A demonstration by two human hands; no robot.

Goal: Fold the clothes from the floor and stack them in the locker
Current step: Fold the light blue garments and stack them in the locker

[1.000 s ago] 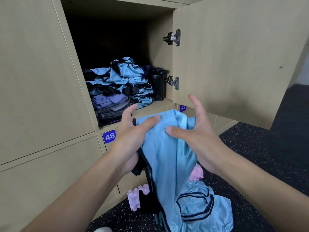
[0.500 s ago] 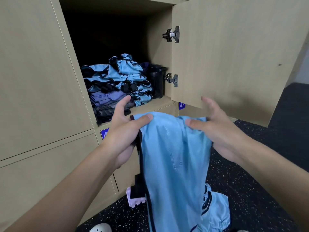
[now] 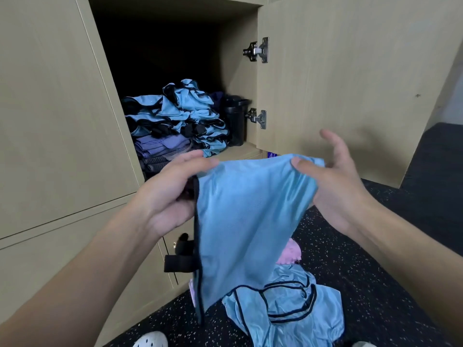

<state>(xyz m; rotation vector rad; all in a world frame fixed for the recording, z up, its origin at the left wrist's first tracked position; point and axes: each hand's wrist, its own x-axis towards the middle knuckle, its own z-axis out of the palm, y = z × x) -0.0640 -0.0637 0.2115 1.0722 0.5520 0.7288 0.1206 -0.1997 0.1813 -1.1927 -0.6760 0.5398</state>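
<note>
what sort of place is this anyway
Probably a gym or sports changing room: a wall of wooden lockers, speckled black floor, and blue sports bibs stacked in the open locker, with another blue bib held up.

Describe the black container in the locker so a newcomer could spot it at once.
Start at the open locker, door swung right. On its shelf, between the stack of clothes and the lower hinge, stands the black container. It alone is rigid and upright; its neighbours are soft, mostly blue fabric.
</note>
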